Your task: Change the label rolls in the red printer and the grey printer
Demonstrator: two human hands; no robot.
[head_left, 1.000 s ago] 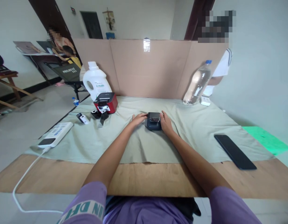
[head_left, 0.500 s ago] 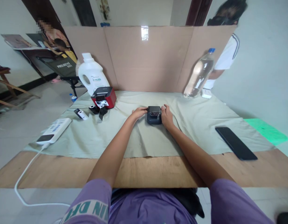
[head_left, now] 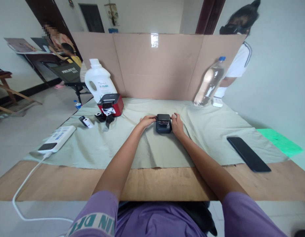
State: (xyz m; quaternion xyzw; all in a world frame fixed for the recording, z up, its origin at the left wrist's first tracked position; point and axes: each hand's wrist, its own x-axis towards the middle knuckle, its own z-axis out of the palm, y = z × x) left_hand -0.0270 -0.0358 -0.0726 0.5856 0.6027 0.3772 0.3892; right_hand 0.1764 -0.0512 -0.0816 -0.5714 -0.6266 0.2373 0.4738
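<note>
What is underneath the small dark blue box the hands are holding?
The small dark blue box sits on a pale green cloth spread over a wooden table. The left hand and right hand flank it. The cloth directly beneath is covered.

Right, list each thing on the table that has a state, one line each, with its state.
dark blue printer: upright on the cloth, lid up
left hand: against the printer's left side
right hand: against its right side
red printer: lid up
water bottle: capped, leaning on the cardboard
detergent jug: capped, upright
phone: screen dark
</note>
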